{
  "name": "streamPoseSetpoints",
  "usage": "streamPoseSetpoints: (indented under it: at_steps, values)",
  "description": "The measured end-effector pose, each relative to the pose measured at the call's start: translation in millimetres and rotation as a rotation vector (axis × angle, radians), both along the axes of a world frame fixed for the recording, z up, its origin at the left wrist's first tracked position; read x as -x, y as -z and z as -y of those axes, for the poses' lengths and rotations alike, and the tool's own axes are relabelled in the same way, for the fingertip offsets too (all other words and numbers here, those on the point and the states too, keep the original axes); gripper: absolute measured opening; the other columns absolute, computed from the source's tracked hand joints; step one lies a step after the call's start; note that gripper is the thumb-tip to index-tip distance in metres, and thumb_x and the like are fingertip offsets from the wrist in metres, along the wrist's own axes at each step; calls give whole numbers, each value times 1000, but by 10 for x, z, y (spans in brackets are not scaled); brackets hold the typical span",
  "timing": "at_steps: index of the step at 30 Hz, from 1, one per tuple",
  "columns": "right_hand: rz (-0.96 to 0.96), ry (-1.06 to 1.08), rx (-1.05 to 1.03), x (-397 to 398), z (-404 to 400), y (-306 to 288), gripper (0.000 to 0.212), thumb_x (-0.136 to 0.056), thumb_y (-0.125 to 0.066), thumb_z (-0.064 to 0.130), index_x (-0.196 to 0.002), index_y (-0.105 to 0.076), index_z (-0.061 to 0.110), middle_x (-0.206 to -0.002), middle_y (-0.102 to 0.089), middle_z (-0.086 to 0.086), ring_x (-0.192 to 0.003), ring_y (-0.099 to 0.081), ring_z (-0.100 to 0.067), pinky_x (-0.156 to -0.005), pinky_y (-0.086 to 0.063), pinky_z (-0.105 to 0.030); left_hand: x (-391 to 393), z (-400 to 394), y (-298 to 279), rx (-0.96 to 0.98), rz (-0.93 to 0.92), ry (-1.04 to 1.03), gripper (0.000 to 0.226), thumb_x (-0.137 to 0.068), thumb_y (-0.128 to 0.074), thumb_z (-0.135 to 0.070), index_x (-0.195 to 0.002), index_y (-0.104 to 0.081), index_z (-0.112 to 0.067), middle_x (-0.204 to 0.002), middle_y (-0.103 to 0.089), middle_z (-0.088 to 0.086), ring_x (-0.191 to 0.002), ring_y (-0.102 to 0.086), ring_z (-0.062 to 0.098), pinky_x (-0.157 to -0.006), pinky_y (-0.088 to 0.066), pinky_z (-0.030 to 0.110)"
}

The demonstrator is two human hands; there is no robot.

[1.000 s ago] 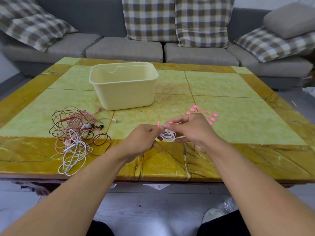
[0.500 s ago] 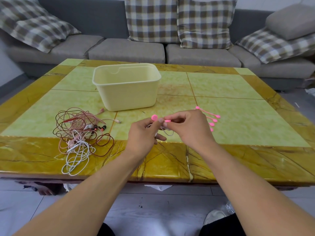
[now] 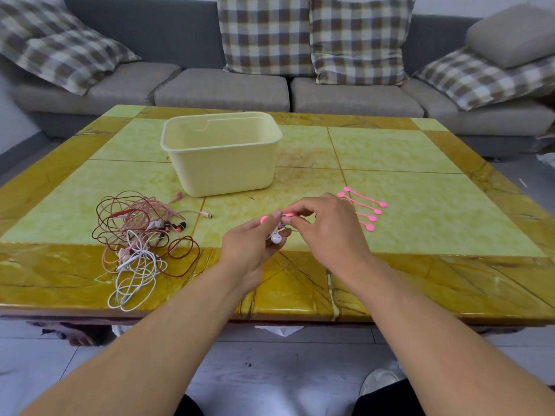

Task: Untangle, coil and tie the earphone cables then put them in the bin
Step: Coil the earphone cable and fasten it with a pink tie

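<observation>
My left hand [image 3: 250, 250] and my right hand [image 3: 327, 229] meet above the table's front middle. Between them is a small coil of white earphone cable [image 3: 276, 237], mostly hidden by the fingers, with one earbud showing. A pink tie [image 3: 277, 217] runs across the coil; my left thumb pinches its round end and my right fingers pinch the other end. A tangle of pink, brown and white earphone cables [image 3: 141, 238] lies at the front left. The pale yellow bin [image 3: 222, 154] stands upright behind the hands.
Several spare pink ties [image 3: 365, 208] lie right of my right hand. The yellow-green tiled table [image 3: 420, 229] has its front edge near me. A grey sofa [image 3: 222, 88] with checked cushions runs behind the table.
Both hands rose slightly and moved away from me with the coil. The coil, plainly visible a second ago, is now mostly covered by fingers, and the pink tie lies stretched across it.
</observation>
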State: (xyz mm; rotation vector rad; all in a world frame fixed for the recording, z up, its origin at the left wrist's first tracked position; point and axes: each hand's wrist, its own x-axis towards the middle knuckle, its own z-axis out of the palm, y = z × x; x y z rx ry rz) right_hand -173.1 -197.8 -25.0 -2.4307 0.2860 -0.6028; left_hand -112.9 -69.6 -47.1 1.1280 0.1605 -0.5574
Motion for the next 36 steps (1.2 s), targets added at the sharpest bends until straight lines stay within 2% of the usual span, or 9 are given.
streamPoseSetpoints:
  at_steps: [5,8,14,18,21,23,26,31,36]
  values:
    - [-88,-52,6,-4,-129,76,8,-88,-76,35,-95,-77,39,-104,-69,7,-100,-60,-12,-88,-48,-33,-74,18,2,241,-280,-65,38,-81,-78,-15,-113,-69,4,-106,-72,13,-74,-66,16,-63,-58,22]
    - [-67,-86,83,-30,-169,106,9,-88,-76,29,-97,-78,32,-113,-74,11,-109,-59,-13,-96,-46,-38,-107,9,-15,326,-285,-44,56,-69,-80,-20,-117,-67,6,-107,-71,13,-78,-67,16,-60,-56,20]
    - [80,-51,141,-46,-29,70,11,-87,-78,24,-97,-80,26,-110,-76,11,-106,-63,-16,-92,-49,-37,-76,13,-65,351,-184,52,20,-96,-63,-8,-110,-67,6,-122,-70,18,-104,-67,19,-84,-55,24]
    - [199,-56,261,-58,-32,106,15,-83,-81,22,-98,-81,24,-108,-74,6,-106,-58,-22,-88,-47,-40,-76,-9,-95,360,-179,30,16,-95,-66,-10,-100,-70,4,-110,-71,15,-85,-67,15,-79,-57,22]
    - [279,25,327,-64,-86,62,15,-84,-81,29,-98,-81,28,-84,-55,6,-85,-50,-20,-73,-39,-35,-90,-18,-145,446,-193,-7,15,-96,-64,-12,-102,-69,2,-105,-73,13,-81,-69,13,-72,-58,21]
    - [200,-8,172,-65,-132,48,15,-89,-77,30,-103,-80,31,-73,-52,12,-70,-53,-12,-65,-40,-31,-100,-29,-173,467,-181,-26,14,-98,-62,-12,-99,-69,0,-95,-73,9,-83,-69,13,-78,-57,23]
    - [76,-78,-342,-36,-187,16,15,-92,-74,22,-101,-80,32,-76,-74,16,-70,-69,1,-69,-55,-22,-90,-45,-186,420,-93,54,17,-97,-62,-21,-99,-70,-7,-95,-71,6,-87,-66,15,-92,-54,27]
    - [121,-117,-845,2,-226,-121,9,-88,-79,16,-96,-79,14,-84,-79,-5,-79,-77,-19,-76,-61,-29,-112,-71,-155,354,27,158,32,-97,-62,-32,-118,-67,-8,-115,-67,7,-106,-62,17,-117,-38,37]
    - [133,-65,-1184,-20,-188,-127,19,-90,-72,3,-107,-68,7,-94,-78,-15,-84,-73,-24,-72,-58,-25,-53,-80,-211,264,127,242,43,-101,-52,-34,-130,-63,-4,-77,-69,-9,-75,-63,2,-112,-36,34]
